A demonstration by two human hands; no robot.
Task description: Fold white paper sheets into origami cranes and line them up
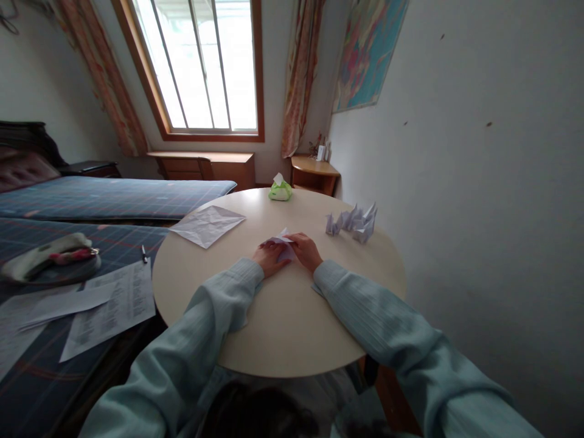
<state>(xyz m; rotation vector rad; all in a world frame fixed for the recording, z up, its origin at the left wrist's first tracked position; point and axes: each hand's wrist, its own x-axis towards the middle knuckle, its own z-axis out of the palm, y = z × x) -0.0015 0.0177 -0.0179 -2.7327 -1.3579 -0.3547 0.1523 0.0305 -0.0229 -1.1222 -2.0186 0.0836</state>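
Both my hands rest on a round beige table (283, 328), pressed onto a small pale lilac folded paper (281, 242). My left hand (269, 258) lies on the paper's left part with fingers curled over it. My right hand (304, 250) pinches the paper's right side with bent fingers. The paper is partly hidden under my fingers. Light blue sleeves cover both arms.
A creased white sheet (207, 225) lies at the table's left. Several folded paper figures (352, 222) stand at the right. A green tissue pack (280, 190) sits at the far edge. A bed on the left holds printed papers (109, 307), a pen (143, 253) and a pouch (50, 255).
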